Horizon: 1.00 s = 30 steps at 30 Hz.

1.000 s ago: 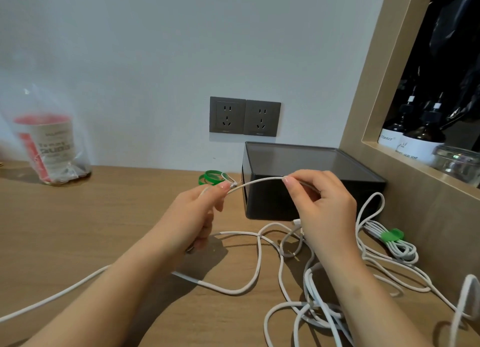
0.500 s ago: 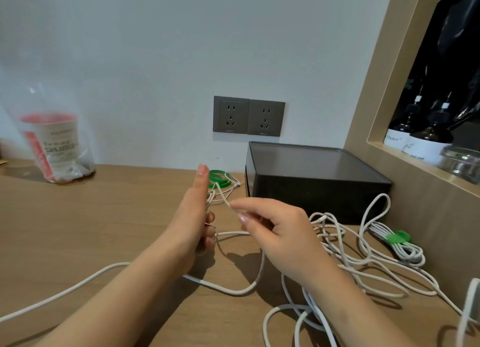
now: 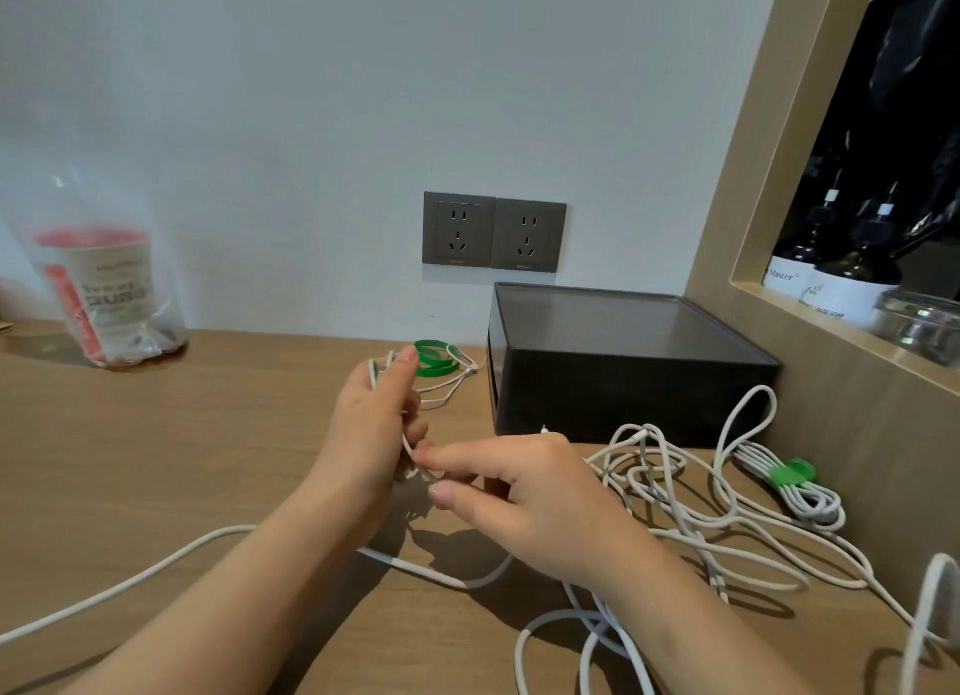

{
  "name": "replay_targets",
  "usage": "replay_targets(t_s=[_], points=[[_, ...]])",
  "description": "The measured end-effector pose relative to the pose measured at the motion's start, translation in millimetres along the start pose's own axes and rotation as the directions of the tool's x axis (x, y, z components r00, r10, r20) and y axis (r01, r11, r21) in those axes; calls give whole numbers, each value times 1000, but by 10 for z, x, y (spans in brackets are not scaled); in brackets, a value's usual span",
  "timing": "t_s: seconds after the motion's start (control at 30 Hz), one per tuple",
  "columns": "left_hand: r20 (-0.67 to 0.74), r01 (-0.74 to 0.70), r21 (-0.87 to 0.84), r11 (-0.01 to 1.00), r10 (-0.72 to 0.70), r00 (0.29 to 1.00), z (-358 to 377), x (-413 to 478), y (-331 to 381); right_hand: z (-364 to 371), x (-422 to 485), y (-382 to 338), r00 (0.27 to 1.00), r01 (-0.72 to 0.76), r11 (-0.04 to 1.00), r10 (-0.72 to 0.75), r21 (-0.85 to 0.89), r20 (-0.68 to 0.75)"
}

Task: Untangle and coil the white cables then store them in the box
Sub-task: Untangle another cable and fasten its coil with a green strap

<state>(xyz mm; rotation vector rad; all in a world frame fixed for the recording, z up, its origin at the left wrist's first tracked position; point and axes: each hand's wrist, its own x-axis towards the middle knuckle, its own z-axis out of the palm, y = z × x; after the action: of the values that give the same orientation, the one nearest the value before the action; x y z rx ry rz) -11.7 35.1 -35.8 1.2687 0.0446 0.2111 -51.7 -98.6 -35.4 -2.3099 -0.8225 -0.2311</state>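
Coiling step: left of the box [image 3: 623,372], the left hand [image 3: 374,424] grips small white cable [image 3: 452,582] loops; right hand [image 3: 524,491] fingers pinch the strand. Next wrap needs slack fed smoothly.

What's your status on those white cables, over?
Left hand holds cable loops; right hand pinches same cable. Tangle loose before box; one coil tied. Tangle crowds box front.
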Motion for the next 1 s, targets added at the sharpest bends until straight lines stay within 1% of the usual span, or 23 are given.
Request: replay_targets(t_s=[0.1,0.17,0.27,0.37,0.47,0.57,0.67,0.73,0.77,0.8,0.83,0.93,1.0], points=[[-46,-86,-166,982,80,996,-29,11,54,-12,-9,-10,1000,-17,1000,17,22,25],[-69,-99,-267,958,84,994,-43,16,96,-14,-14,-10,999,-22,999,21,27,41],[-59,-8,-420,908,-19,998,-62,28,137,-18,-9,-13,994,-45,999,42,26,99],[-19,107,-554,826,-141,990,-109,82,148,-37,-6,-8,989,-63,998,59,26,138],[80,212,-649,731,-212,974,-171,124,176,-88,-7,-1,988,-86,996,81,31,135],[198,303,-683,665,-230,953,-228,129,213,-140,-14,40,977,-154,987,158,-44,145],[312,380,-655,653,-225,923,-294,135,251,-200,-17,101,967,-228,972,234,-65,105],[430,444,-615,652,-195,881,-323,130,261,-249,-19,133,961,-267,961,271,-69,61],[494,474,-587,656,-173,852,-329,117,268,-271,-23,144,957,-286,957,288,-54,32],[527,484,-554,677,-166,834,-325,96,276,-292,-25,151,952,-307,952,307,-12,4],[526,472,-505,723,-175,832,-307,77,281,-305,-29,155,945,-326,944,327,47,-19],[428,348,-278,895,-209,879,-220,24,284,-321,-33,159,928,-358,909,372,215,-28],[420,275,-130,953,-198,886,-184,-12,268,-333,-33,134,920,-369,868,392,333,-3]])
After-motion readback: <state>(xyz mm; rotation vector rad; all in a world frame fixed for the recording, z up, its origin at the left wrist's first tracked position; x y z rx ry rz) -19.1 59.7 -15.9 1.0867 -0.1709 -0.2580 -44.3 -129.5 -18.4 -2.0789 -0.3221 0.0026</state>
